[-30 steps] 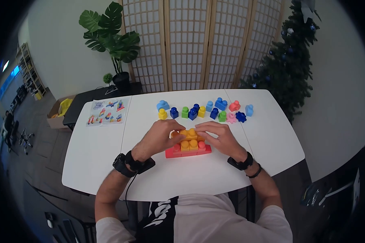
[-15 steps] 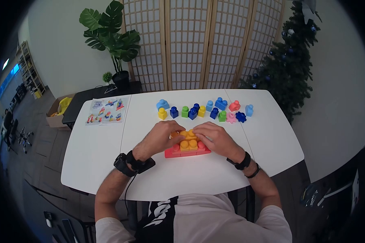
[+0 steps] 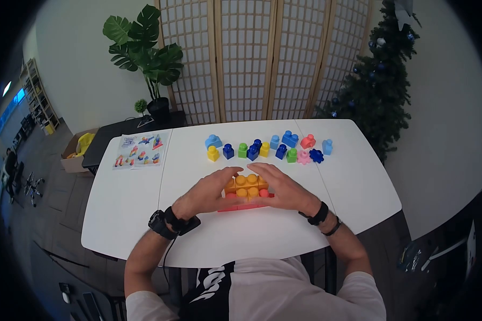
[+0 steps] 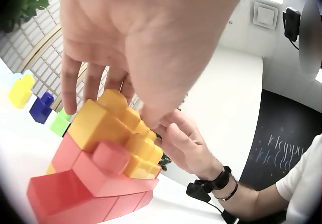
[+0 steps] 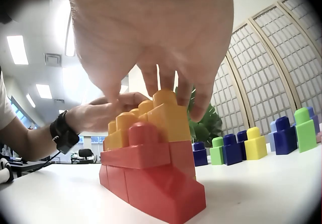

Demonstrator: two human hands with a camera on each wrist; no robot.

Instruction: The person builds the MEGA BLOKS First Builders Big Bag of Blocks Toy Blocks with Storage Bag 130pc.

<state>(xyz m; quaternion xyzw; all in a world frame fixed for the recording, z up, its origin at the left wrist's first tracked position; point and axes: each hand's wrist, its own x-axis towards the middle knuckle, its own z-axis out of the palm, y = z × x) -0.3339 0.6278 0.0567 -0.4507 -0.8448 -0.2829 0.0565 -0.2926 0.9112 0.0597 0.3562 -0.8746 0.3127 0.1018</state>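
A stack of blocks stands on the white table, with red blocks point(image 5: 151, 189) at its base and orange blocks point(image 3: 246, 180) on top. My left hand point(image 3: 210, 191) is beside the stack's left end, fingers extended around it. On the other side my right hand point(image 3: 285, 188) frames the right end with its fingers spread. In the left wrist view the left thumb is close to the orange studs point(image 4: 113, 100); whether it touches them I cannot tell. Neither hand is curled round a block.
Behind the stack stand several loose blocks, among them a yellow block point(image 3: 213, 153), a light blue block point(image 3: 328, 146) and a dark blue gear-shaped piece point(image 3: 316, 155). A printed picture sheet point(image 3: 141, 151) lies at the table's back left.
Both hands have let go of the upper orange blocks and spread to the stack's sides, lower toward the front. More of the orange top shows between them.
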